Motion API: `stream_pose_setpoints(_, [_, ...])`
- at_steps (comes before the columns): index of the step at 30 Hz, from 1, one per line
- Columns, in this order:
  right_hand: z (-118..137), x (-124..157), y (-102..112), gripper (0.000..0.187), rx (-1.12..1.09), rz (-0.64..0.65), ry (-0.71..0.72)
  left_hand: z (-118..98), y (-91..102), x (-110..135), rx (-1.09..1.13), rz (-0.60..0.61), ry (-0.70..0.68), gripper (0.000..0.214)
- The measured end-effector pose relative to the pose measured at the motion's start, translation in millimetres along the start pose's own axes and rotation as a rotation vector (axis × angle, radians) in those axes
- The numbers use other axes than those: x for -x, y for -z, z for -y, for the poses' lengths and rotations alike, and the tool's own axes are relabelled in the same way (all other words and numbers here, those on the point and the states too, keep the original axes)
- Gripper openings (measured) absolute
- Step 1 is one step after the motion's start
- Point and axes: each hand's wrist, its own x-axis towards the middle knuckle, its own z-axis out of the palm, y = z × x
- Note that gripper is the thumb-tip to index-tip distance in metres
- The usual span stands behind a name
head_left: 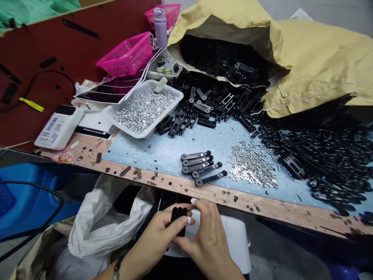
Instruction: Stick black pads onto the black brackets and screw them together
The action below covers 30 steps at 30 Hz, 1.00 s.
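Below the table's front edge, my left hand [160, 229] is closed around a small stack of black plastic strips [179, 213] with rounded ends, its thumb lying across them. My right hand [208, 229] curves around the same stack from the right. Its thumb touches the lower end, and its index finger is bent near the top. White coverings show on some fingertips. On the table just beyond lie several black slotted arms [201, 165] in a fanned row, some with silvery perforated faces. To their right is a pile of small silver screws or rivets [250, 165].
A white tray [107, 112] holds small metal pieces at the left. Behind are a pink basket [128, 54] and a purple bottle [160, 29]. Yellow sacks [320, 58] spill black parts [326, 159] across the back and right. A white bag [96, 221] hangs below the table edge.
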Motion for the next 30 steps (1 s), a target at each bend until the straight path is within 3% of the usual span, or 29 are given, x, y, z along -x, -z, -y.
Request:
stream_pose_setpoints(3, [0.8, -14.8, 14.4, 0.067, -0.073, 0.186, -0.076, -8.9, 2.0, -9.5, -0.083, -0.07, -0.079, 0.028])
stream_pose_setpoints(5, [-1.4, -25.5, 24.8, 0.051, -0.145, 0.234, -0.087, -12.5, 7.5, -9.6, -0.172, -0.046, -0.104, 0.029])
stream_pose_setpoints(8, [-2.5, -43.6, 35.7, 0.02, -0.187, 0.209, 0.016, -17.0, 13.9, -8.9, -0.303, -0.011, -0.15, 0.037])
stream_pose_setpoints(10, [-3.9, -56.5, 40.8, 0.008, -0.226, 0.191, 0.061, -20.4, 17.5, -13.0, -0.379, -0.061, -0.217, 0.04])
stream_pose_setpoints(12, [-9.4, -70.3, 45.6, 0.011, -0.29, 0.14, -0.023, -23.7, 22.1, -21.3, -0.511, -0.169, -0.343, 0.04])
stream_pose_setpoints(14, [-19.6, -85.6, 48.4, 0.015, -0.363, 0.081, -0.201, -26.1, 27.6, -31.5, -0.728, -0.274, -0.507, 0.04])
stream_pose_setpoints(18, [-41.6, -113.6, 39.1, 0.024, -0.489, 0.082, -0.444, -25.9, 34.5, -47.8, -1.097, -0.349, -0.694, 0.042])
stream_pose_setpoints(24, [-48.8, -124.8, 15.5, 0.024, -0.454, 0.096, -0.439, -25.6, 34.0, -53.8, -1.168, -0.339, -0.736, 0.038])
stream_pose_setpoints(30, [-48.7, -123.5, 15.5, 0.024, -0.468, 0.091, -0.454, -27.9, 35.5, -55.8, -1.162, -0.326, -0.746, 0.038])
